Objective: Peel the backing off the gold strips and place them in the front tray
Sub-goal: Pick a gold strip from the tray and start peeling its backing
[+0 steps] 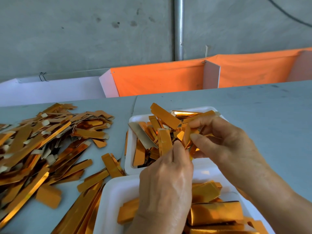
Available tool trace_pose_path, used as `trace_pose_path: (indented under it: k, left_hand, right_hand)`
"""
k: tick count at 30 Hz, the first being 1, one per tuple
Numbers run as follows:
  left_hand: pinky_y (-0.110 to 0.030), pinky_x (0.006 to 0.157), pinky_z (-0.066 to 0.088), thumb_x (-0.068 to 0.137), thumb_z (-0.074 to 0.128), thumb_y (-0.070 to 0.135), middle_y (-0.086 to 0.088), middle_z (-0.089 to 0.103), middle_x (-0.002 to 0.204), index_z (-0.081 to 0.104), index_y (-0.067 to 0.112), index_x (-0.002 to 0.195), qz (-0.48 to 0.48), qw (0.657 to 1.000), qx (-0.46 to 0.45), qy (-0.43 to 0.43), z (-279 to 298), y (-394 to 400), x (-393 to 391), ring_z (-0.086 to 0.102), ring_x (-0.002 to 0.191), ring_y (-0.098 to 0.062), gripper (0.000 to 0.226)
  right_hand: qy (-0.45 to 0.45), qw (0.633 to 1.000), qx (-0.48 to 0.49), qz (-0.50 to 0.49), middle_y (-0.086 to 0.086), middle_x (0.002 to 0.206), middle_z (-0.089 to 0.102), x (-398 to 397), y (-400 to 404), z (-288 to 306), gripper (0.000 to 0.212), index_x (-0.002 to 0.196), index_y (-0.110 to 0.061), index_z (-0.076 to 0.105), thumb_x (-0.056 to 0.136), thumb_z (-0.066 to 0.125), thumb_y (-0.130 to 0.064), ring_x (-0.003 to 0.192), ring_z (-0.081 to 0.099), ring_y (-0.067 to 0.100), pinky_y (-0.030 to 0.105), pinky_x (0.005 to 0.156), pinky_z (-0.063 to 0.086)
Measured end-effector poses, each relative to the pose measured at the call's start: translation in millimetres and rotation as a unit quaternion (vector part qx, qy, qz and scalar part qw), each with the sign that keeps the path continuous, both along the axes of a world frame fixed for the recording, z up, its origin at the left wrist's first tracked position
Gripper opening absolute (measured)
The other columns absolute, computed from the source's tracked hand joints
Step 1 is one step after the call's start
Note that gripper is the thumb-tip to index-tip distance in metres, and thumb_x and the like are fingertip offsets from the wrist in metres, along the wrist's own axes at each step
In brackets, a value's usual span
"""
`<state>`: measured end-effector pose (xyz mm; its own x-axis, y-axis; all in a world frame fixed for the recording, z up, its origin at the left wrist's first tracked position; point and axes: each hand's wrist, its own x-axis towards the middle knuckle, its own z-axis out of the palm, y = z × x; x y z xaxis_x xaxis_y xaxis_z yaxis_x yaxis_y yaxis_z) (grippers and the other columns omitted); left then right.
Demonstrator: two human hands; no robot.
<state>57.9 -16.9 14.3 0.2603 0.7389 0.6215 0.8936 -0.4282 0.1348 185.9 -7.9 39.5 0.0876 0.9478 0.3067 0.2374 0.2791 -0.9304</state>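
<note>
Gold strip (186, 137) pinched between two hands, left (166, 188) and right (224, 141) grip, above two white trays (131, 149).

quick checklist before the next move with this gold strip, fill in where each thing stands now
1. Strip in hand: ok. Left hand and right hand both pinch one gold strip.
2. Backing peeled off: cannot tell; the fingers hide that end.
3. Front tray within reach: ok, it sits right below the hands.
4. Room in front tray: ok, bare white floor shows at its left side beside the gold pieces.
5. Held strip clear of the far tray: cannot tell; it overlaps the strips heaped there.
6. Supply left: ok, a loose pile lies on the table at the left.
</note>
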Motion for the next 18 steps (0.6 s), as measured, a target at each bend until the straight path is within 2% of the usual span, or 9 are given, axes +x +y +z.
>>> trace_pose_path:
  k: [3,7,10,13,15,18]
  left_hand:
    - [-0.015,0.037,0.048,0.078,0.063,0.020,0.001,0.067,0.058,0.073,0.003,0.094,-0.018,1.000,-0.004,-0.003,0.5,-1.0,0.1,0.059,0.042,-0.008,0.026]
    - [-0.015,0.039,0.046,0.085,0.044,0.026,0.002,0.069,0.062,0.073,0.005,0.098,-0.004,1.000,-0.021,-0.018,4.3,-0.9,0.0,0.060,0.043,-0.008,0.038]
    - [-0.018,0.044,0.050,0.087,0.045,0.029,-0.002,0.075,0.085,0.069,0.004,0.110,0.007,0.999,-0.038,-0.021,7.3,-0.7,-1.5,0.068,0.056,-0.011,0.042]
    - [-0.019,0.042,0.048,0.092,0.050,0.029,-0.005,0.074,0.098,0.066,0.003,0.116,0.013,0.999,-0.036,-0.016,8.5,-0.3,-3.5,0.068,0.057,-0.013,0.039]
    - [-0.020,0.041,0.048,0.098,0.044,0.035,-0.004,0.074,0.098,0.065,0.003,0.117,0.024,0.999,-0.034,-0.016,11.0,0.8,-5.4,0.068,0.057,-0.014,0.043]
    - [-0.021,0.039,0.045,0.093,0.038,0.033,-0.001,0.074,0.087,0.066,0.003,0.115,0.040,0.999,-0.025,-0.005,12.3,2.8,-7.0,0.065,0.053,-0.013,0.047]
  right_hand:
    - [-0.008,1.000,-0.005,0.006,0.000,0.084,0.070,3.1,0.6,2.1,0.015,0.089,-0.027,0.070,0.082,0.066,-0.015,0.073,0.071,0.015,0.034,0.071,0.060]
    - [-0.040,0.999,-0.011,0.014,-0.007,0.087,0.070,3.3,-0.6,0.8,0.024,0.095,-0.031,0.068,0.087,0.061,-0.010,0.075,0.071,0.011,0.033,0.074,0.059]
    - [-0.079,0.997,-0.002,-0.008,-0.012,0.093,0.072,0.2,-2.0,-0.6,0.028,0.100,-0.037,0.065,0.088,0.058,-0.012,0.075,0.071,0.004,0.022,0.073,0.055]
    - [-0.108,0.994,0.029,-0.021,-0.017,0.088,0.072,-6.2,-5.8,-0.2,0.026,0.103,-0.038,0.064,0.085,0.057,-0.021,0.074,0.069,-0.004,0.007,0.067,0.050]
    - [-0.121,0.991,0.048,-0.021,-0.019,0.083,0.072,-10.8,-9.3,0.5,0.028,0.104,-0.039,0.064,0.080,0.053,-0.029,0.072,0.067,-0.008,0.001,0.063,0.044]
    - [-0.129,0.990,0.058,-0.017,-0.016,0.076,0.071,-13.9,-11.8,-1.0,0.034,0.108,-0.039,0.063,0.077,0.050,-0.031,0.073,0.068,-0.005,0.003,0.067,0.045]
